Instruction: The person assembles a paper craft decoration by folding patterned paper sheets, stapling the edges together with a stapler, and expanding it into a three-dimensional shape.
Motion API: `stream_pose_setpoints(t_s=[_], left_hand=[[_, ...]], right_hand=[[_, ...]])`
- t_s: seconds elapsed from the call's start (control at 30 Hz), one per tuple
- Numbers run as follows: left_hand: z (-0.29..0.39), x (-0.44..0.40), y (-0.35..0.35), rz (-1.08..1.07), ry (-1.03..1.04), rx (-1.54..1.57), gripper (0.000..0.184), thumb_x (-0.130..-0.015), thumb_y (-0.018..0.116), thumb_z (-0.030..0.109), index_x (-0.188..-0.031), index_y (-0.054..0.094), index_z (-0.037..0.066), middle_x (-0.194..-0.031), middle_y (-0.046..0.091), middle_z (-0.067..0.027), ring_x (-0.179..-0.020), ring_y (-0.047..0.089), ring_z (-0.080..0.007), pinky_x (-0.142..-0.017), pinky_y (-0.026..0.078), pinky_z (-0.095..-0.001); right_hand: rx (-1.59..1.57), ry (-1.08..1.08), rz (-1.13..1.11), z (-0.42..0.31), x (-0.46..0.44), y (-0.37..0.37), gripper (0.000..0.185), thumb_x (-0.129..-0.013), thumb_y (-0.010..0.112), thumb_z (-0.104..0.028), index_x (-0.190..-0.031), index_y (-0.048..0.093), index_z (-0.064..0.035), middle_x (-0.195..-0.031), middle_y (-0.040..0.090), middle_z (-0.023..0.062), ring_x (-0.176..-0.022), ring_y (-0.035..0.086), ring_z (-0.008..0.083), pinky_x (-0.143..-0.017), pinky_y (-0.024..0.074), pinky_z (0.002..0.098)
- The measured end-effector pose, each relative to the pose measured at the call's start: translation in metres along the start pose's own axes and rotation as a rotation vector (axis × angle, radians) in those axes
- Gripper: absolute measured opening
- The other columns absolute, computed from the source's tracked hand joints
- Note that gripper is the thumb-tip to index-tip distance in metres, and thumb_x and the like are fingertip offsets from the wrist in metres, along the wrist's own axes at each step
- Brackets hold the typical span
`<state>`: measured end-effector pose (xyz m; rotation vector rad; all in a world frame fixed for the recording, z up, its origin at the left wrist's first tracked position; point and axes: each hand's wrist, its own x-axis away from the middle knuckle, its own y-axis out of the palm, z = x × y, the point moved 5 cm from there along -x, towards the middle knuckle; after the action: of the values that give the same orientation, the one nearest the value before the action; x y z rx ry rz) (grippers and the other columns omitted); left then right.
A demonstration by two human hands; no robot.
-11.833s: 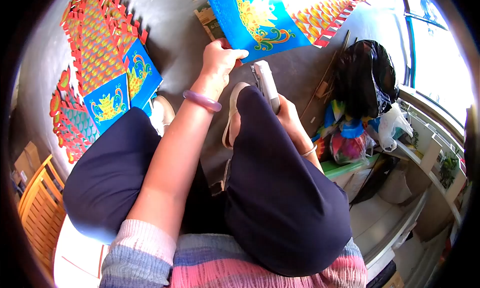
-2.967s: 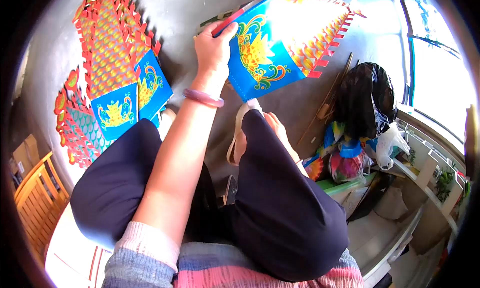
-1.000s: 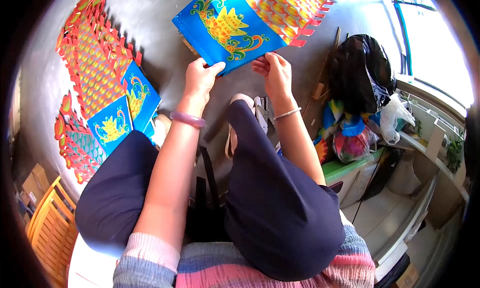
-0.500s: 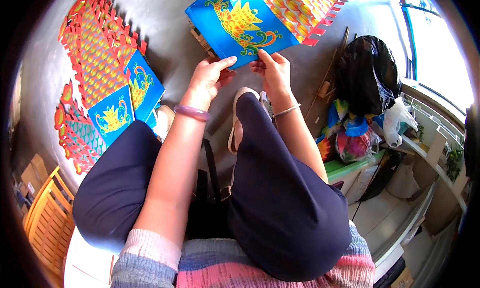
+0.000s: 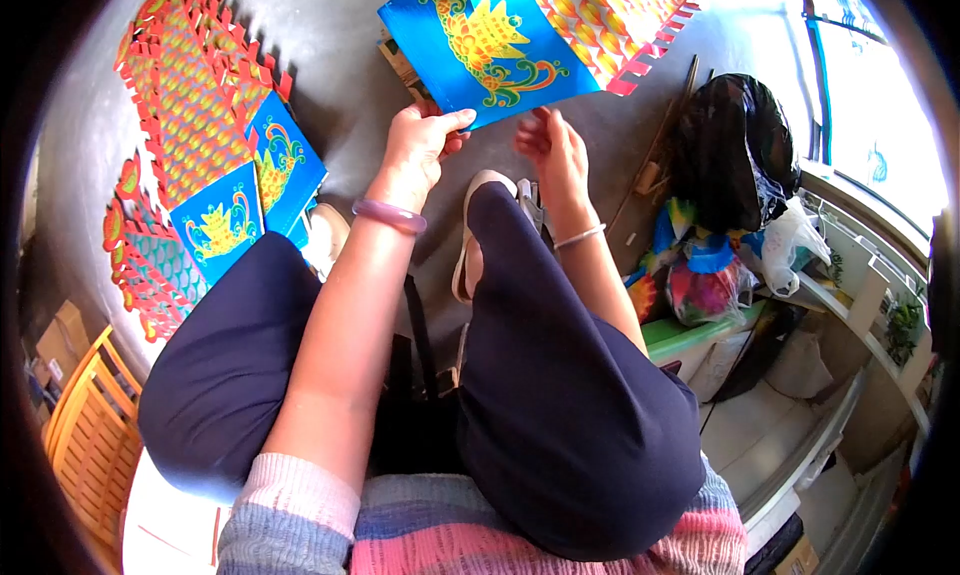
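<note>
A printed paper piece (image 5: 428,37) is held up in front of me, with a blue panel bearing a yellow and green ornament and a scale-patterned part with a red fringe. My left hand (image 5: 415,153) is closed on its lower corner, thumb on top. Just under the lower edge is my right hand (image 5: 556,160), its fingers loosely bent and a little apart; nothing shows in it. Similar pieces lie on the floor to the left, among them one with a blue panel (image 5: 216,223) and orange scales, its red fringe (image 5: 205,35) reaching the far edge.
At right stand a black plastic bag (image 5: 735,155), a white plastic bag (image 5: 795,240) and a bag of colourful material (image 5: 705,290). Thin sticks (image 5: 660,150) lie on the grey floor (image 5: 330,35). A wooden chair (image 5: 92,425) is at lower left, and a white shelf unit (image 5: 865,325) runs along the right.
My right hand has come off the paper's lower edge and moved slightly right and down. My left hand still holds the paper, which has shifted slightly right.
</note>
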<state>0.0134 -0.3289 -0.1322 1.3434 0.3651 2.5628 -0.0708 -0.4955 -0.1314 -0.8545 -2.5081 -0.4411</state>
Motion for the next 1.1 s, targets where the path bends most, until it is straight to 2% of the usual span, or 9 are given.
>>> stream_pose_setpoints(t_s=[0.13, 0.23, 0.33, 0.47, 0.57, 0.6, 0.67, 0.83, 1.1], left_hand=[[0.000, -0.001, 0.000, 0.019, -0.004, 0.003, 0.019, -0.072, 0.072, 0.006, -0.086, 0.059, 0.007, -0.076, 0.062, -0.0018, -0.062, 0.057, -0.0098, -0.054, 0.045, -0.0198], [0.000, 0.000, 0.001, 0.027, -0.003, 0.001, 0.019, -0.072, 0.072, 0.006, -0.086, 0.060, 0.007, -0.076, 0.062, -0.0016, -0.063, 0.056, -0.0096, -0.055, 0.045, -0.0200], [0.001, 0.002, 0.003, 0.025, 0.001, -0.003, 0.019, -0.072, 0.072, 0.006, -0.086, 0.060, 0.007, -0.076, 0.062, -0.0014, -0.063, 0.056, -0.0094, -0.055, 0.045, -0.0199], [0.002, 0.001, 0.003, 0.033, 0.021, 0.041, 0.019, -0.068, 0.073, 0.001, -0.080, 0.058, 0.003, -0.073, 0.063, -0.0056, -0.057, 0.057, -0.0111, -0.051, 0.045, -0.0210], [0.001, -0.002, 0.003, 0.035, 0.032, 0.041, 0.019, -0.067, 0.073, 0.002, -0.079, 0.058, 0.003, -0.072, 0.062, -0.0059, -0.056, 0.056, -0.0111, -0.051, 0.044, -0.0215], [0.001, -0.003, 0.002, 0.033, 0.033, 0.035, 0.019, -0.067, 0.073, 0.002, -0.079, 0.058, 0.003, -0.071, 0.062, -0.0060, -0.056, 0.056, -0.0112, -0.050, 0.044, -0.0216], [-0.002, -0.003, 0.002, 0.040, 0.031, 0.028, 0.019, -0.067, 0.073, 0.001, -0.078, 0.058, 0.003, -0.071, 0.062, -0.0064, -0.056, 0.056, -0.0114, -0.050, 0.044, -0.0219], [-0.002, -0.006, 0.002, 0.073, 0.047, 0.024, 0.018, -0.066, 0.072, 0.001, -0.077, 0.058, 0.002, -0.071, 0.063, -0.0076, -0.056, 0.056, -0.0128, -0.050, 0.044, -0.0237], [0.000, -0.005, 0.003, 0.063, 0.060, 0.039, 0.015, -0.066, 0.070, -0.001, -0.076, 0.059, 0.000, -0.073, 0.063, -0.0094, -0.057, 0.057, -0.0142, -0.053, 0.045, -0.0253]], right_hand=[[1.341, -0.313, 0.070, 0.045, 0.035, -0.058, 0.058, -0.076, 0.061, -0.024, -0.124, 0.043, 0.0025, -0.098, 0.055, 0.0176, -0.093, 0.055, 0.0324, -0.082, 0.0448, 0.0416], [1.662, 0.054, 0.019, 0.068, 0.069, -0.072, 0.075, -0.068, 0.068, -0.025, -0.130, 0.034, 0.0002, -0.115, 0.044, 0.0179, -0.105, 0.045, 0.0363, -0.084, 0.0406, 0.0474], [1.730, 0.079, 0.059, 0.083, 0.079, -0.078, 0.084, -0.064, 0.074, -0.028, -0.131, 0.032, -0.0006, -0.114, 0.045, 0.0176, -0.104, 0.046, 0.0354, -0.083, 0.0408, 0.0481], [1.600, -0.032, 0.048, 0.095, 0.073, -0.092, 0.078, -0.066, 0.073, -0.028, -0.129, 0.035, -0.0008, -0.110, 0.048, 0.0183, -0.100, 0.049, 0.0352, -0.081, 0.0431, 0.0430], [1.005, 0.134, -0.050, 0.116, 0.060, -0.122, 0.063, -0.073, 0.064, -0.027, -0.124, 0.040, 0.0000, -0.106, 0.053, 0.0181, -0.096, 0.052, 0.0325, -0.082, 0.0436, 0.0413], [0.463, 0.483, -0.048, 0.088, 0.072, -0.100, 0.050, -0.078, 0.054, -0.025, -0.120, 0.044, 0.0004, -0.104, 0.056, 0.0163, -0.094, 0.055, 0.0286, -0.084, 0.0433, 0.0412], [-0.309, 0.577, -0.006, 0.080, 0.082, -0.084, 0.045, -0.079, 0.051, -0.022, -0.117, 0.045, 0.0002, -0.105, 0.055, 0.0130, -0.094, 0.054, 0.0246, -0.085, 0.0436, 0.0383], [0.032, 0.435, -0.188, 0.008, 0.092, -0.029, 0.047, -0.071, 0.049, -0.009, -0.117, 0.045, -0.0006, -0.102, 0.055, 0.0105, -0.093, 0.054, 0.0216, -0.084, 0.0429, 0.0334], [0.681, 0.145, -0.394, -0.012, 0.092, 0.007, 0.046, -0.080, 0.055, -0.017, -0.119, 0.045, 0.0048, -0.106, 0.058, 0.0164, -0.100, 0.053, 0.0170, -0.085, 0.0420, 0.0304]])
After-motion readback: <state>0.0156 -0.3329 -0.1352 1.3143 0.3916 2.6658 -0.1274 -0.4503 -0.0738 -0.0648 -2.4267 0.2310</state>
